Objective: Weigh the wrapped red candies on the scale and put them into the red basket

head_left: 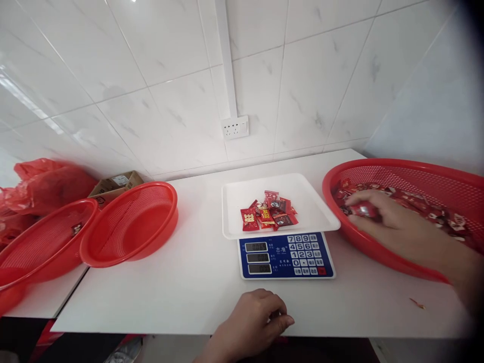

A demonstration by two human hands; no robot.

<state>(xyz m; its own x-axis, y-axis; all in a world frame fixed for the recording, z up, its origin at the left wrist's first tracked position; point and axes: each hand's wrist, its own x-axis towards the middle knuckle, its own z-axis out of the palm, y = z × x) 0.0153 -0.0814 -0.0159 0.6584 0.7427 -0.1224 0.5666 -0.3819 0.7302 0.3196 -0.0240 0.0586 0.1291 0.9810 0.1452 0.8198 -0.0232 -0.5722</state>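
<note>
My right hand [389,224] reaches into the big red basket [397,169] at the right, fingers closed on a red wrapped candy [363,209] among many more candies [434,209]. My left hand [257,315] rests on the white table near its front edge, fingers curled in, nothing visible in them. Between the hands stands a blue electronic scale [286,255] with a white tray [234,212] on top, and a small heap of red candies [269,214] lies on the tray.
Two red mesh baskets stand at the left, one [130,224] on this table and one [41,242] on the adjoining one. Behind them are a cardboard box [115,185] and red plastic bags [41,184]. A wall socket [235,127] sits on the tiled wall.
</note>
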